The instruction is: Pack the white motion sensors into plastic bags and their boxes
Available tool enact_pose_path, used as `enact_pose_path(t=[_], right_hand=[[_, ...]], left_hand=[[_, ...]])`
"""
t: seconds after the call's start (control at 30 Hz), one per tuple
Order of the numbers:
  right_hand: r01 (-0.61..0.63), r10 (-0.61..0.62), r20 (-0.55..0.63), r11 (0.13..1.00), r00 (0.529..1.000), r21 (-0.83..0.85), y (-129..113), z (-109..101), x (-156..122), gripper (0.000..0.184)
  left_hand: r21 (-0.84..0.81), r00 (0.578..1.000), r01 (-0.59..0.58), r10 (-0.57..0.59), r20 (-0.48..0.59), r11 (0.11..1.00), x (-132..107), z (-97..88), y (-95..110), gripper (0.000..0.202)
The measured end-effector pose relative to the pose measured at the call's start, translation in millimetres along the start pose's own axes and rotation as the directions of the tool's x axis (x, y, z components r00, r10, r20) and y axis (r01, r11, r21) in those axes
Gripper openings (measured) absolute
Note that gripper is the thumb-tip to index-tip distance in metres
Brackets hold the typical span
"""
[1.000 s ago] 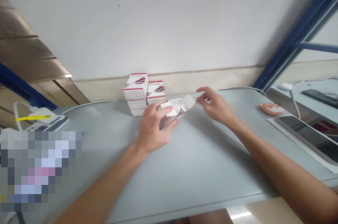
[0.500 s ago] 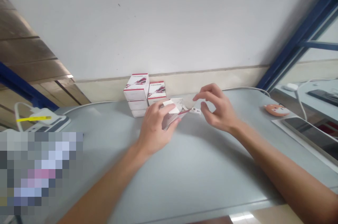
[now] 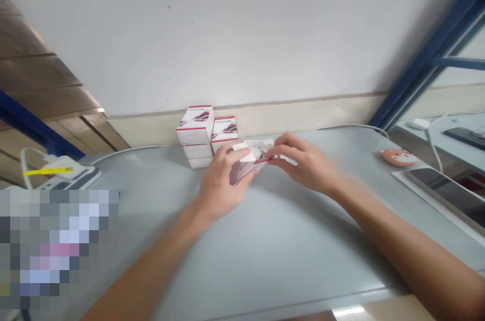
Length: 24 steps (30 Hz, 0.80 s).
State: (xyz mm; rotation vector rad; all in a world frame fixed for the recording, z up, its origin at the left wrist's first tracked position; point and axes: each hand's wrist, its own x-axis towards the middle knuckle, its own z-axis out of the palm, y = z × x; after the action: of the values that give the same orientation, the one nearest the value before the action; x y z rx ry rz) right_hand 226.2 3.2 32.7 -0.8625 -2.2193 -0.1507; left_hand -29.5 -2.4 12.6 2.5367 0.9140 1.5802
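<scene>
We held an opened white carton (image 3: 252,159) in our left hand (image 3: 222,182), fingers wrapped around it, just in front of the stacked white boxes (image 3: 195,134). Our right hand (image 3: 306,165) pinched its other end, both hands raised slightly above the grey table (image 3: 288,245) — neither released.

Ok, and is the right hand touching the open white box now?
Touching: the head view shows the right hand with fingertips on the open white box.

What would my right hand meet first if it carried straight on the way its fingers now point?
The open white carton held in the left hand. The right hand has its fingertips at the carton's near end already, though from this angle I cannot tell whether they touch it.
</scene>
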Motion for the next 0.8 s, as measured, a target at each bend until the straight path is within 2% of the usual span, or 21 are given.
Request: enact_pose_path(t=[0.37,0.6,0.8], right_hand=[[-0.152,0.157,-0.019,0.977,0.987,0.146,6,5,-4,0.006],[-0.184,0.193,-0.006,0.944,0.981,0.273,13,6,-4,0.013],[-0.260,0.255,0.058,0.919,0.965,0.296,5,-3,2,0.025]], left_hand=[[0.024,0.999,-0.037,0.037,-0.010,0.999,1,1.1,-1,0.057],[0.037,1.000,-0.005,0.005,-0.002,0.999,0,2.2,-1,0.057],[0.036,0.999,-0.030,0.029,0.023,0.999,1,2.3,1,0.056]])
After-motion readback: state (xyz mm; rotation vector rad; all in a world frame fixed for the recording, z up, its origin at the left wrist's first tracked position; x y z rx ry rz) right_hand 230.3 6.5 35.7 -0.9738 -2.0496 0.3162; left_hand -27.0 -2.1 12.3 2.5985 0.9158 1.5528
